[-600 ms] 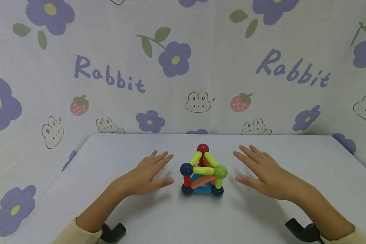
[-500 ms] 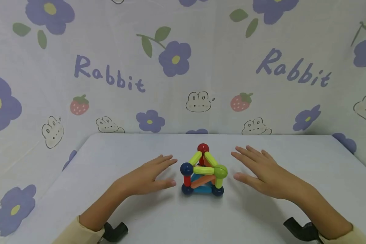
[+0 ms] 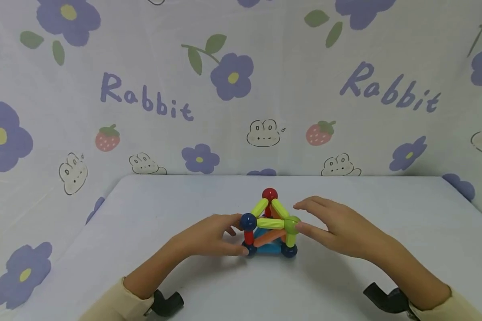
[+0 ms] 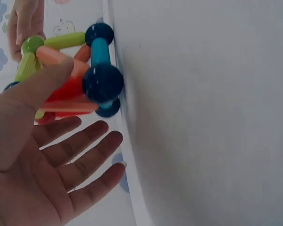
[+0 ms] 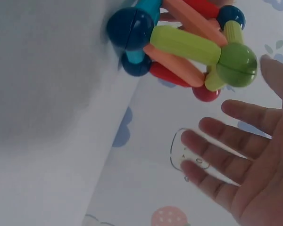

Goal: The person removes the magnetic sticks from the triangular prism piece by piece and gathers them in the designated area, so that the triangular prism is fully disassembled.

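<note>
A structure of coloured rods and balls [image 3: 270,224] stands on the white table, with a red ball [image 3: 270,195] on top. My left hand [image 3: 209,236] is at its left side, thumb by the lower dark blue ball [image 4: 103,83] and fingers extended; whether they touch is unclear. To the right, my right hand [image 3: 341,227] has its thumb tip beside the green ball [image 5: 237,64], the other fingers spread and holding nothing. In the right wrist view, a small gap shows between that thumb and the ball.
The white table [image 3: 176,191] runs back to a wall covering [image 3: 281,80] with flowers, rabbits and lettering. A black curved piece shows below each wrist, the left one [image 3: 168,304] and the right one [image 3: 385,298], near the cream sleeves.
Both hands have moved inward to the structure, the left going right and the right going left. The structure appears to stand in the same place, while the head view has shifted slightly.
</note>
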Action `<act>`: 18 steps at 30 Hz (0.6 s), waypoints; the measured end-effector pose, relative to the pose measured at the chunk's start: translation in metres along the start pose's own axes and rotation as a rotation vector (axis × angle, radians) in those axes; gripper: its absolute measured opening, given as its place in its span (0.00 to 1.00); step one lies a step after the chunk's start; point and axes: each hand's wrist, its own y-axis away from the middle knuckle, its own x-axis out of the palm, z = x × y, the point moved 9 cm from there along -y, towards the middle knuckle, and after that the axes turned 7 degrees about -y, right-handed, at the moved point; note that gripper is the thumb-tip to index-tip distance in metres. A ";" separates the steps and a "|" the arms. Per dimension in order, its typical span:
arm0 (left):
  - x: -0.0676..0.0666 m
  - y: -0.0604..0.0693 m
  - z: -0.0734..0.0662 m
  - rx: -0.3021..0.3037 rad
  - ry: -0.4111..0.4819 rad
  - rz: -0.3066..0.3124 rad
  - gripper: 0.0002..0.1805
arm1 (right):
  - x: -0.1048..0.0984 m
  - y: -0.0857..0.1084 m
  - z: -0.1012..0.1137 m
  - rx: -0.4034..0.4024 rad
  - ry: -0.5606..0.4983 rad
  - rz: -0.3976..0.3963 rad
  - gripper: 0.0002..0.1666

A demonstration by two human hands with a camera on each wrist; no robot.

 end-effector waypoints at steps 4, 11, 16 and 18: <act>0.008 -0.006 -0.006 0.017 0.099 -0.002 0.31 | -0.002 -0.005 0.012 -0.076 -0.046 -0.077 0.18; 0.011 -0.008 -0.005 -0.055 0.153 -0.038 0.24 | 0.004 -0.014 0.035 -0.189 0.003 -0.087 0.19; 0.014 -0.008 -0.008 -0.007 0.152 -0.049 0.20 | 0.005 -0.020 0.045 -0.170 0.112 -0.022 0.21; 0.014 -0.007 -0.009 0.001 0.146 -0.050 0.18 | 0.005 -0.024 0.048 -0.141 0.137 0.004 0.22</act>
